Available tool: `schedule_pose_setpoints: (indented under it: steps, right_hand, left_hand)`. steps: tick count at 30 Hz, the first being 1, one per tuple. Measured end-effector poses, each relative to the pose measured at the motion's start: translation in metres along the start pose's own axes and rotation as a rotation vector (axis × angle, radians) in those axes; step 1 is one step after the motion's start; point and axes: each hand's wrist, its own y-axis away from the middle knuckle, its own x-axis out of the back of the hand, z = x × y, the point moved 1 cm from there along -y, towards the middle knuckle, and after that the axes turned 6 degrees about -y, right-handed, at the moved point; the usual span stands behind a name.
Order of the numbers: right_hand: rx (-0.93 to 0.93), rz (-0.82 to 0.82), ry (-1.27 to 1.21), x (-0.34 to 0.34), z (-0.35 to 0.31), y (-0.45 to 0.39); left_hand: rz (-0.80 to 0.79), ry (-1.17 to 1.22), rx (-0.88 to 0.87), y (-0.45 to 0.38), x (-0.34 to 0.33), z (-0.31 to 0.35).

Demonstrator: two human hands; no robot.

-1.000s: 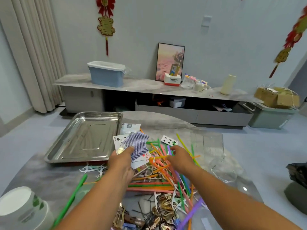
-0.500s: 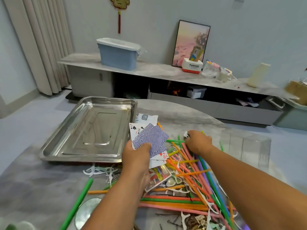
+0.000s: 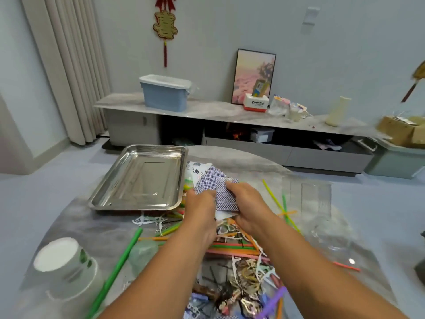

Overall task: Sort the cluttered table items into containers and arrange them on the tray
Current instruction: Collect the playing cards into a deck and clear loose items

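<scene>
Cards (image 3: 212, 184): a loose fan, blue-patterned backs up with a few faces showing at the far edge; held above the surface, just right of the tray, between both hands. Gathered in hand probably so they can be squared into one stack before going into a container.
Left hand (image 3: 202, 206): fingers curled round the near left edge of the cards, acting as the holder.
Right hand (image 3: 247, 204): fingers pinch a blue-backed card (image 3: 226, 195) laid on the right of the fan, seemingly adding it to the bunch.
Tray (image 3: 110, 200): steel, at the far left of the surface, nothing in it; sorting judged early.
Straws (image 3: 232, 247): coloured, in a heap under and near the forearms, unsorted, mixed with white floss picks (image 3: 149, 219).
Clear box (image 3: 309, 194): to the right, apart from the heap; a likely receiver.
Paper cup (image 3: 63, 261): upside down at near left.
Risk: a loose fan may shed cards.
</scene>
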Motion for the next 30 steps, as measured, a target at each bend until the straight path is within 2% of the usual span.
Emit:
schedule_pose_setpoints:
  steps: [3, 7, 9, 12, 14, 17, 20, 25, 28, 30]
  right_hand:
    - [0.004, 0.045, -0.029, -0.004, 0.002, 0.042]
    - [-0.349, -0.050, -0.132, 0.016, 0.014, 0.097]
    - [-0.385, -0.081, -0.114, 0.029, 0.019, 0.118]
    - [-0.325, -0.111, -0.004, 0.049, 0.027, 0.142]
    - [-0.304, -0.130, 0.160, 0.062, 0.035, 0.156]
    - [-0.287, -0.133, 0.560, 0.076, 0.057, 0.178]
    - [-0.225, -0.151, 0.909, 0.074, 0.082, 0.186]
    - [0.009, -0.124, 1.205, 0.071, 0.091, 0.180]
    - [0.106, -0.069, 1.345, 0.068, 0.091, 0.177]
    - [0.166, -0.021, 1.344, 0.064, 0.089, 0.173]
  left_hand:
    - [-0.004, -0.275, 0.010, 0.038, 0.011, 0.001]
    - [-0.064, -0.704, 0.010, 0.087, 0.036, -0.007]
    - [-0.162, -0.771, 0.067, 0.109, 0.048, -0.009]
    - [-0.292, -0.812, 0.178, 0.133, 0.071, -0.016]
    - [-0.260, -0.864, 0.189, 0.140, 0.090, -0.023]
    - [-0.095, -0.999, 0.099, 0.142, 0.119, -0.039]
    - [-0.087, -1.220, -0.036, 0.144, 0.137, -0.058]
    - [-0.241, -1.515, -0.044, 0.146, 0.137, -0.083]
    - [-0.286, -1.555, -0.115, 0.141, 0.133, -0.090]
    - [-0.286, -1.539, -0.171, 0.136, 0.126, -0.087]
